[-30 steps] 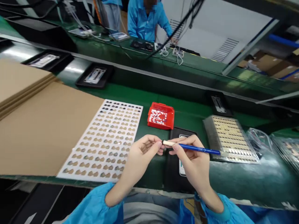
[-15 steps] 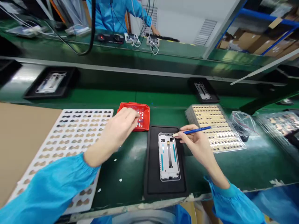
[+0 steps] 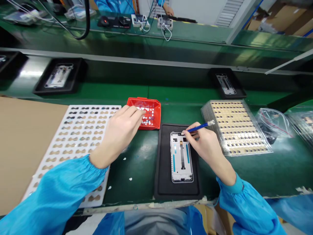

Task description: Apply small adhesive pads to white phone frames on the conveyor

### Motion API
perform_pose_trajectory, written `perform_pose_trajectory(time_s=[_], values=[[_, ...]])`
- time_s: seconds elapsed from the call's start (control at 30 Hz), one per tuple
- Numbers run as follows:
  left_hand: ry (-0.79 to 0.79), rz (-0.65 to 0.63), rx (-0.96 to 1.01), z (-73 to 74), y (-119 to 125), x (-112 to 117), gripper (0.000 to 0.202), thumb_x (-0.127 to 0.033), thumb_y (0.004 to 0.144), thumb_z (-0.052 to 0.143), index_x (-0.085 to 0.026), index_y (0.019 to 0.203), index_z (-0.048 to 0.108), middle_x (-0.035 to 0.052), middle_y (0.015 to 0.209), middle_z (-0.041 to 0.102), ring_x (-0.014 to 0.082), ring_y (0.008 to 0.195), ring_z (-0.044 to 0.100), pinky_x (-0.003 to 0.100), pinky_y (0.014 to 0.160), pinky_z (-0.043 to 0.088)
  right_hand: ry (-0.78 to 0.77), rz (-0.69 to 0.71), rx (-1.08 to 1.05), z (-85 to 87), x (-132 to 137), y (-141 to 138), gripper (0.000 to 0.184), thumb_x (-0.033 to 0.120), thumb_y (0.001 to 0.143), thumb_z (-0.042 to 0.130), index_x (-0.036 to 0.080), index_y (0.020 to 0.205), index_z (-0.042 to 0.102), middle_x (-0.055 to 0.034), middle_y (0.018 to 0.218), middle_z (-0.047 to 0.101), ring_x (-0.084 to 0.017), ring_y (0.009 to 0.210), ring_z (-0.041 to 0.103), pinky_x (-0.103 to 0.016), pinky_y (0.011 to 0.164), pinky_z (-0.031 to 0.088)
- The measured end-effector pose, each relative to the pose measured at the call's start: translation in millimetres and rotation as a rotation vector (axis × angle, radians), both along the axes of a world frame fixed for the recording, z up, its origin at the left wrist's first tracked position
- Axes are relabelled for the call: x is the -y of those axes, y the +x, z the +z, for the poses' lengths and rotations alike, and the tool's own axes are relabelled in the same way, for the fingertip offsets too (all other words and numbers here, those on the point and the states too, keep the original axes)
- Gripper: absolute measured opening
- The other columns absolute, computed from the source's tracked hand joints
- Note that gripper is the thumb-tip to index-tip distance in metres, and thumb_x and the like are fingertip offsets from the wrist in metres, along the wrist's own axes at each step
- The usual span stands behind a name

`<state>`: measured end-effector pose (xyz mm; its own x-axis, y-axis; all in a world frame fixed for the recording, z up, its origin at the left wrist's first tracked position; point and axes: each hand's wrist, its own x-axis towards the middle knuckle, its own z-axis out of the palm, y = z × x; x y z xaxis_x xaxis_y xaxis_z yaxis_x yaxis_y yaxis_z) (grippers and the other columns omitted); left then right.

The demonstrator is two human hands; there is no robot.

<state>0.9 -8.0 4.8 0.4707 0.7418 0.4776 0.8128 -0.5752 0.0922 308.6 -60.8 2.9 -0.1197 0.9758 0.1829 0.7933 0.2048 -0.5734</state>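
Note:
My right hand (image 3: 205,141) is closed around a slim blue-handled brush (image 3: 199,127), its pale bristle end pointing up and right. The lower end meets the top edge of a phone frame (image 3: 178,173), which has a dark ribbon cable and teal strips. That frame lies in a black tray (image 3: 165,191). My left hand (image 3: 122,129) hangs over the left side of a red bin (image 3: 157,114) containing small white pieces. Its fingers are bent together, and whatever is between the fingertips is hidden.
On the left, a white sheet (image 3: 64,140) carries rows of tan and dark stickers beside brown cardboard (image 3: 22,147). Stacked clear trays (image 3: 241,127) of tan strips stand right. Black trays (image 3: 78,76) with phone frames lie farther back. Several white scraps (image 3: 130,179) dot the bench. A co-worker's hand (image 3: 168,9) shows behind.
The view has shifted, so the bench appears higher and slightly to the right. The brush now tilts more steeply, its bristle end higher. My left hand stays by the red bin.

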Motion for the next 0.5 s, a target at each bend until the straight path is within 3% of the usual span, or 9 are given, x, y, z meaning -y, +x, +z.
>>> perform_pose_trajectory(time_s=[0.27, 0.5], values=[[-0.028, -0.009, 0.0, -3.1, -2.7, 3.7, 0.031, -0.02, 0.113, 0.044, -0.018, 0.109, 0.075, 0.0107, 0.106, 0.076, 0.0264, 0.092, 0.071, 0.04, 0.08, 0.056, -0.04, 0.004, 0.306, 4.8, 0.0, -7.6, 0.014, 0.035, 0.107, 0.066, 0.023, 0.1, 0.069, -0.0066, 0.082, 0.081, -0.026, 0.073, 0.081, -0.032, 0.064, 0.055], [-0.051, -0.012, 0.044, 3.0, 1.6, 4.8, 0.03, -0.015, 0.112, 0.043, -0.016, 0.115, 0.073, 0.0116, 0.109, 0.072, 0.0262, 0.097, 0.069, 0.039, 0.086, 0.057, -0.007, 0.097, 0.594, 10.7, 4.4, -9.0, 0.02, 0.035, 0.111, 0.056, 0.026, 0.095, 0.064, -0.0051, 0.068, 0.075, -0.026, 0.056, 0.074, -0.032, 0.046, 0.031]])
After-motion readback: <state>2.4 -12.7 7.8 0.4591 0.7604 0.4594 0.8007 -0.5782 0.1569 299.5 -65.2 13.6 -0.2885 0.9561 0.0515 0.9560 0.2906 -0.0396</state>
